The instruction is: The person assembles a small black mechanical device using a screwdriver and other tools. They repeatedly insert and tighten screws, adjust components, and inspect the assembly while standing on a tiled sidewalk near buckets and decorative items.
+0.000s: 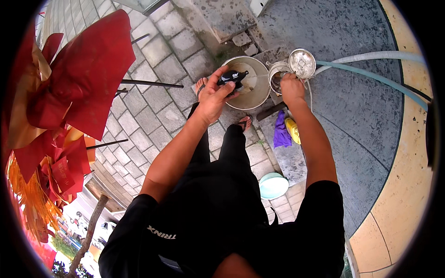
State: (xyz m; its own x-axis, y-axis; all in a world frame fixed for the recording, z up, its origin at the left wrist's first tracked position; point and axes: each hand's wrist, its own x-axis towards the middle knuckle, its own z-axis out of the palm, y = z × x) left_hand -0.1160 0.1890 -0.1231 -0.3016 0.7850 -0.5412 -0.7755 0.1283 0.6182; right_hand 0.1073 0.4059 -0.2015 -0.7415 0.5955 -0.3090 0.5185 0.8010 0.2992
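My left hand [214, 98] is closed around a small black object [233, 78] with white markings and a short nub at one end; I cannot tell its exact kind. It is held over the left side of a wide, pale metal bucket [265, 88], which has some murky contents at the bottom. My right hand [293, 89] reaches to the rim of a small metal can [274, 70] just right of the bucket. Its fingers are curled together and the tips are hidden. A round, whitish metal lid [302, 63] stands beside the can, near my right knuckles.
Hoses [371, 76] run from the can area to the right. A purple cloth [282, 132] and a yellow item [292, 129] lie on the stone ledge. Behind them is a pale green basin [273, 186]. Red wrapping [99, 74] and dark rods [153, 84] crowd the left.
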